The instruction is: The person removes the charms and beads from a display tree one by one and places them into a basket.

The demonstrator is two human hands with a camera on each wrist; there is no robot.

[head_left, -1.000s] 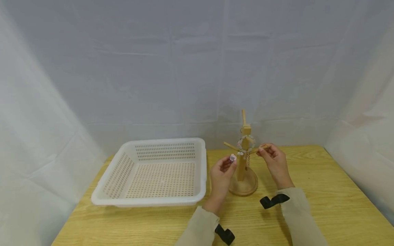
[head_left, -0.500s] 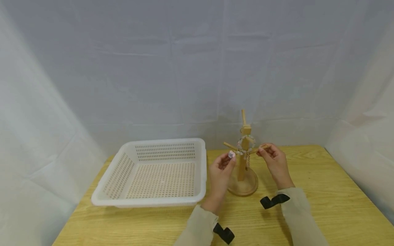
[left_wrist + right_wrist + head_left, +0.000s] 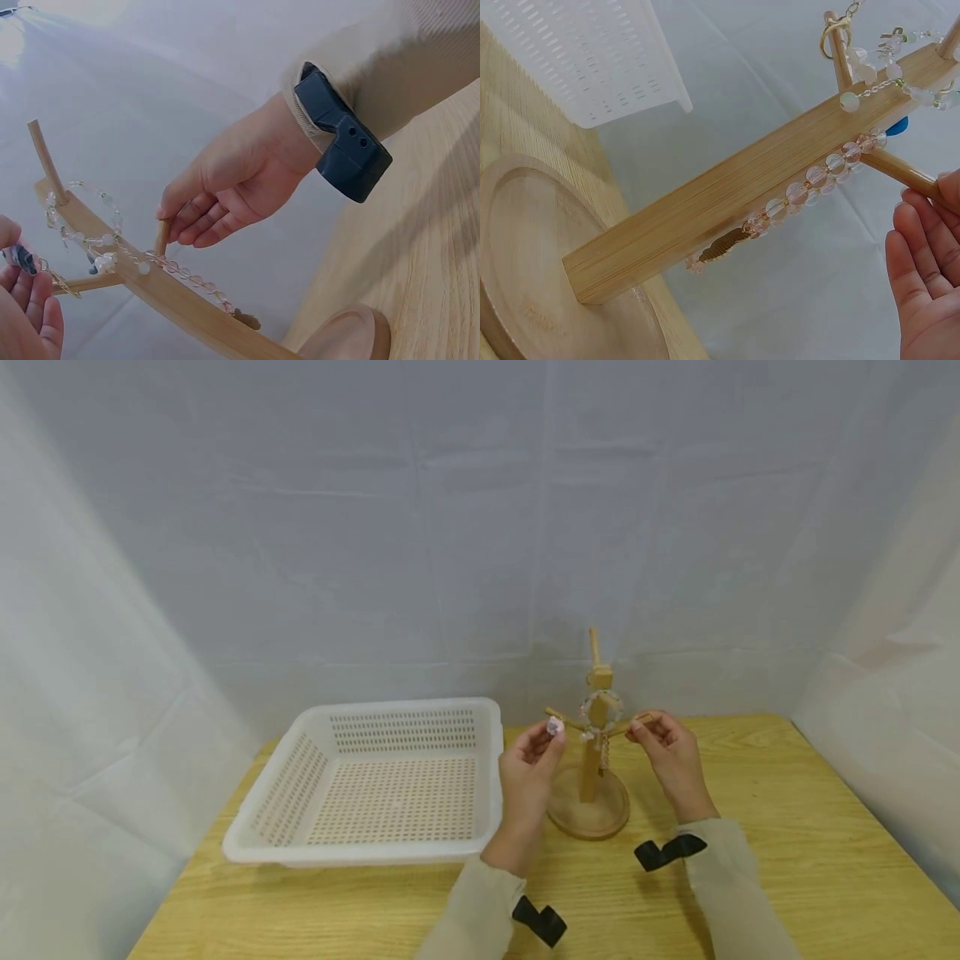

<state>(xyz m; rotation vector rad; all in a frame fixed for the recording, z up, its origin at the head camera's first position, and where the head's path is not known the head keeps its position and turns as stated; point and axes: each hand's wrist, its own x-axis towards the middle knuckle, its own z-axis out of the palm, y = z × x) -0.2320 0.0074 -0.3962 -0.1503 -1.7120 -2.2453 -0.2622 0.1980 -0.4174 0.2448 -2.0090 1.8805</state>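
Note:
My left hand [image 3: 528, 768] pinches a small pink-and-grey charm [image 3: 555, 727] on a gold chain [image 3: 66, 288]. The charm is near the tip of the left peg [image 3: 564, 719] of a wooden stand. In the right wrist view the chain ends in a gold ring [image 3: 826, 41] around that peg. My right hand [image 3: 671, 760] holds the outer end of the right peg [image 3: 904, 174] between thumb and fingers. From this peg hangs a pink clear-bead bracelet [image 3: 816, 177] with a brownish-gold charm [image 3: 724, 245]. A pale beaded bracelet [image 3: 582, 708] loops over a peg higher on the post [image 3: 697, 191].
Left of the stand sits a white perforated plastic basket [image 3: 491, 777] on the wood-grain table [image 3: 795, 827]. The stand's round base [image 3: 592, 827] is between my forearms. A pale cloth [image 3: 480, 543] hangs behind the table.
My left hand has moved left and slightly up with the charm, out along the left peg toward its tip. The right hand keeps its hold on the right peg.

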